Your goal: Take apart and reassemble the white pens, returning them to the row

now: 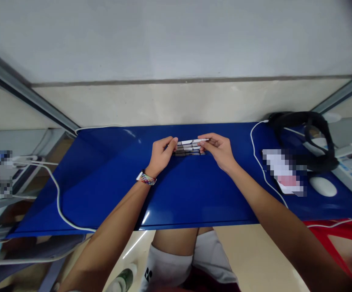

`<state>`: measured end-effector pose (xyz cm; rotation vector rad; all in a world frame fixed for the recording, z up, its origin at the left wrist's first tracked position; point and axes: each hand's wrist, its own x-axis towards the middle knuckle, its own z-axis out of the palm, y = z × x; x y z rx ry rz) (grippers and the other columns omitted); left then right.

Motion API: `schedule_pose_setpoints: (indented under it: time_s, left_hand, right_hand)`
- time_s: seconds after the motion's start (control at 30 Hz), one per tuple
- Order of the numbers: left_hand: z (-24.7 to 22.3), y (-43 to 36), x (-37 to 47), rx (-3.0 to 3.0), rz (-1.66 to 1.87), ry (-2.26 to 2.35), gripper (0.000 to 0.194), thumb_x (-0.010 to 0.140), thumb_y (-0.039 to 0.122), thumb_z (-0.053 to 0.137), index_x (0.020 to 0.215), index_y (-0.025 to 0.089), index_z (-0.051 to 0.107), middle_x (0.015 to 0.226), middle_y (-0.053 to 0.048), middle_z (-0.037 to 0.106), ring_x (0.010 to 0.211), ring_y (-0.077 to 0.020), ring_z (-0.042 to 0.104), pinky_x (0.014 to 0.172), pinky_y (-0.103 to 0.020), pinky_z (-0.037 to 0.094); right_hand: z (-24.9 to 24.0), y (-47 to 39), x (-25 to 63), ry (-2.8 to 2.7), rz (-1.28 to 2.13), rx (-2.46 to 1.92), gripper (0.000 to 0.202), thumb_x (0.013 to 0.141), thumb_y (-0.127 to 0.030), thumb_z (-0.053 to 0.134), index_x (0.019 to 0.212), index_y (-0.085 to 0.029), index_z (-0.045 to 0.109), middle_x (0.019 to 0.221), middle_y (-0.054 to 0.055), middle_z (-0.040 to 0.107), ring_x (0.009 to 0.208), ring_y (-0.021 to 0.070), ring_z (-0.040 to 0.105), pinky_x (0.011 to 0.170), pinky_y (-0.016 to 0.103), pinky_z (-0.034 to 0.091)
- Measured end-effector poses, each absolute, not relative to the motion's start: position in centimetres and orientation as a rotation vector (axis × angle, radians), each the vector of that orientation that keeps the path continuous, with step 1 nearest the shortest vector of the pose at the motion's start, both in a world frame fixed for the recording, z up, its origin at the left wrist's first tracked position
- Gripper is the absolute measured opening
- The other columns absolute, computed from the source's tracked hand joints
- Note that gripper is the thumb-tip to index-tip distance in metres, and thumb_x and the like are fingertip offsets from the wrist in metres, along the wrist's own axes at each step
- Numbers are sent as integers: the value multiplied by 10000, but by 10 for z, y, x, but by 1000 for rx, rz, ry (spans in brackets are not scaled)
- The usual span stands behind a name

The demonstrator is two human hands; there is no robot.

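Several slim white pens (pixel 188 147) with dark markings lie side by side, close to the blue tabletop, between my two hands. My left hand (pixel 162 153) is closed at their left ends, its thumb on top and the other fingers mostly hidden behind. At the right ends, my right hand (pixel 220 148) pinches the topmost white pen (pixel 190 142) near its tip. The lower pens run parallel just below that one, on the near side. Around my left wrist is a multicoloured woven band (pixel 147 177).
The blue table (pixel 194 190) backs onto a wall. To the right are a black strap-like headset (pixel 306 138), a blurred-out phone (pixel 282 172), a white mouse (pixel 323 186) and a white cable (pixel 259 160). Another white cable (pixel 58 198) crosses the left side. A bottle (pixel 124 280) stands below.
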<state>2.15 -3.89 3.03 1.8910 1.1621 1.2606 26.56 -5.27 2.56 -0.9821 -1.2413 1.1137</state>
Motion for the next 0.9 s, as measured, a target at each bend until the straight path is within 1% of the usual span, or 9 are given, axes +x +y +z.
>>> schedule_pose_setpoints:
  time_s: [0.13,0.3,0.4,0.5,0.57,0.63,0.7,0.83,0.9]
  left_hand:
    - [28,-38,20,1796,1228,1136,668,1113,620,537,602,197,618,553,11,517,554,-136,474,603,-317,363]
    - [29,-35,18,1789,1334,1054,268,988,488,789,1079,236,798,819,-2,732,697,-157,633,681,-292,480]
    - [30,-34,18,1820,1327,1105,299,1019,487,753,900,218,805,777,-18,741,698,-163,649,688,-299,488]
    - [30,-32,17,1781,1284,1133,622,1120,564,565,639,197,709,645,-40,693,631,-160,636,678,-314,488]
    - [29,-31,16,1746,1291,1089,559,1110,573,585,730,199,750,646,-30,686,631,-162,644,679,-312,500]
    - [28,-30,15,1747,1317,1039,305,1017,517,762,978,217,801,723,-6,707,666,-162,654,682,-301,508]
    - [27,-29,14,1766,1328,1022,300,932,441,872,1142,245,787,802,6,727,690,-157,653,678,-292,504]
    - [29,-29,14,1789,1313,1073,321,1078,477,672,920,219,778,726,-13,704,692,-163,651,702,-307,498]
    - [30,-29,14,1750,1319,1057,305,1086,475,647,982,221,781,696,-5,684,686,-168,661,711,-310,510]
  right_hand:
    - [28,-53,265,-1242,1122,-979,325,800,-491,958,1004,-260,857,750,13,789,670,207,727,698,395,620]
    - [27,-50,267,-1143,1137,-983,331,790,-475,961,1014,-257,851,799,12,784,677,189,714,705,388,627]
    - [27,-50,268,-1102,1163,-964,338,782,-469,968,1020,-257,853,803,9,780,687,181,711,701,373,624]
    - [26,-50,268,-1110,1188,-943,331,796,-463,967,1027,-253,856,807,11,781,688,176,715,698,363,618]
    - [25,-50,268,-1109,1191,-938,320,804,-453,964,1027,-250,857,811,13,782,688,174,715,700,362,618]
    - [24,-50,269,-1100,1191,-943,311,806,-444,960,1029,-252,858,813,11,780,696,175,716,713,367,626]
    - [24,-50,270,-1093,1190,-949,307,809,-439,956,1034,-256,857,821,10,780,710,176,717,729,372,634]
    - [25,-50,270,-1083,1194,-947,304,814,-439,952,1035,-259,849,837,11,783,721,173,715,737,372,636]
    - [27,-50,270,-1075,1200,-944,297,813,-439,951,1026,-260,847,832,8,779,716,169,710,735,369,633]
